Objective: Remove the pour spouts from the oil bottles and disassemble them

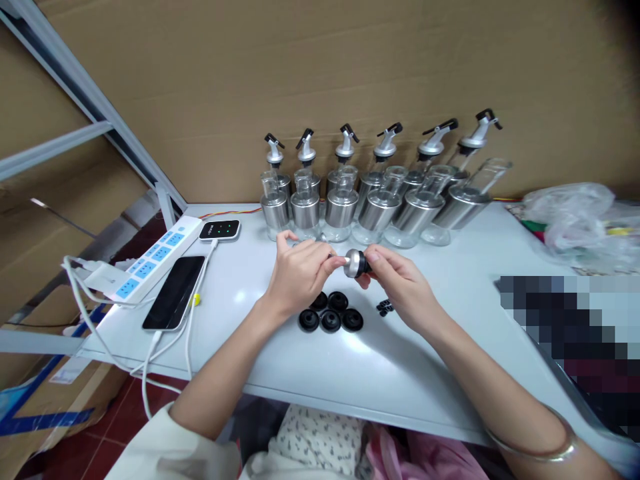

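Between my two hands is a silver pourer spout (354, 264) with a black stopper base, lying on its side above the table. My left hand (303, 272) is closed around its narrow end, and the fingers cover most of that end. At the black base, my right hand (400, 280) pinches with thumb and fingers. Below my hands lie several round black stopper pieces (331, 321) and a small cluster of tiny black parts (385, 307). Behind stands a front row of glass bottles with metal sleeves (341, 207), their necks uncapped.
A back row of similar bottles carries silver spouts with black levers (385, 148). On the left are a power strip (160, 257), a phone (174, 293), a small black device (220, 230) and white cables. Clear plastic bags (575, 213) sit at the right on the table (240, 360).
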The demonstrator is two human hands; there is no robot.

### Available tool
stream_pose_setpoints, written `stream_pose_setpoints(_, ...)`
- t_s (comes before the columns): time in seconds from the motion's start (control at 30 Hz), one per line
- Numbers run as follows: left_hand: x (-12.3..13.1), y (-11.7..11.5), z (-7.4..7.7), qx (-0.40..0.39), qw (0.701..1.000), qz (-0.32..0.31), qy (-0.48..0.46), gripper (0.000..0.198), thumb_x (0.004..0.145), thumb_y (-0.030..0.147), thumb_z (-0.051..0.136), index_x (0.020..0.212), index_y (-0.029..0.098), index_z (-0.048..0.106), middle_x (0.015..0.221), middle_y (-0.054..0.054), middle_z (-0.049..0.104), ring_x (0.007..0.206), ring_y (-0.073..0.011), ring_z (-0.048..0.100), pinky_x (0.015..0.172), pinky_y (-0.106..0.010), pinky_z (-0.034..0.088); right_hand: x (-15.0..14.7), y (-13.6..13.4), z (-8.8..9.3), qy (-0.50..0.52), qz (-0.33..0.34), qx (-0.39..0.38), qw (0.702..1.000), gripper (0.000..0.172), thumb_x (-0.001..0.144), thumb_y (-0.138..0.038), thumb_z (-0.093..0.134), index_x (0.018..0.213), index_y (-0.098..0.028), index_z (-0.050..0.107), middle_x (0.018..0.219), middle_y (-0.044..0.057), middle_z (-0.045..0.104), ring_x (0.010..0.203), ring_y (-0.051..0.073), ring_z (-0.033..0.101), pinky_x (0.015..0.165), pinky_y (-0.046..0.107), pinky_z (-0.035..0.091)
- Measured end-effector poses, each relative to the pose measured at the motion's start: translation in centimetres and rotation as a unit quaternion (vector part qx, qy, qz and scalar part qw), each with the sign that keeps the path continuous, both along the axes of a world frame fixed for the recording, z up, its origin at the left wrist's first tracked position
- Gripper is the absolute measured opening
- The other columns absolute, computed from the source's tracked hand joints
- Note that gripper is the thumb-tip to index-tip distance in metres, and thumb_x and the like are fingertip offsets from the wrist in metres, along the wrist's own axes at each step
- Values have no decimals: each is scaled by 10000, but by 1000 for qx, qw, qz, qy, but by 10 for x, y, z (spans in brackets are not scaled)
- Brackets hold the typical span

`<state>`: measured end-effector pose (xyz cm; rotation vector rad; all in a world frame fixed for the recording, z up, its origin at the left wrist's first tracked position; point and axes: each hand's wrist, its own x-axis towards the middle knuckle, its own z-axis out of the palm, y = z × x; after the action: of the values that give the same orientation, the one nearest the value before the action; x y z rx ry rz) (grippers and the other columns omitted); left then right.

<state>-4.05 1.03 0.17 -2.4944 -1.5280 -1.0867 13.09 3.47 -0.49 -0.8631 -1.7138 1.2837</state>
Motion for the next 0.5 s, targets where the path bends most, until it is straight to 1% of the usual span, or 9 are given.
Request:
stream_pose_setpoints(0.07,-2,1,0,-8,1000,1,-11,510,982,428,192,664,174,500,608,19,570,583,-125,484,823,-358,230,0,-1,-1,-2,-6,12,1000,419,862,-555,447,637,-202,460,621,-11,466,620,127,442,615,282,370)
stream_pose_setpoints(0.13,-8,4,0,-24,998,16,-49,528,978,445,179,622,177,462,573,25,529,556,-120,447,800,-347,242,2,0,-1,19,-21,24,999,339,822,-522,539,706,-213,461,649,-22,457,615,121,439,584,269,374)
stream_pose_setpoints(0.2,-17,9,0,-36,990,61,-120,542,973,465,163,582,182,411,533,33,479,520,-116,404,762,-331,257,7,4,0,51,-61,37,996,293,773,-457,626,769,-232,438,667,-35,438,606,117,445,559,261,381)
stream_pose_setpoints(0.27,-25,12,0,-26,975,128,-181,539,972,468,145,569,187,368,512,38,442,498,-115,373,722,-320,261,13,9,2,63,-107,49,991,285,757,-392,649,778,-245,407,664,-39,426,594,119,457,546,266,390)
stream_pose_setpoints(0.33,-28,14,0,-14,975,157,-157,516,972,467,153,596,188,370,540,36,451,525,-119,391,737,-322,252,17,14,3,50,-132,58,988,259,758,-349,634,764,-246,396,663,-34,428,588,123,469,544,275,401)
stream_pose_setpoints(0.43,-24,14,-4,-32,986,151,-63,445,980,424,179,708,186,439,639,27,527,608,-129,458,796,-334,232,17,16,2,37,-130,64,989,221,746,-293,620,760,-242,405,677,-32,438,587,116,476,557,274,420)
stream_pose_setpoints(0.5,-21,15,-7,-62,986,154,-31,380,987,380,200,804,187,472,720,19,578,668,-136,496,827,-339,221,15,15,0,37,-125,67,989,190,748,-265,608,778,-238,423,711,-26,454,618,113,488,587,269,439)
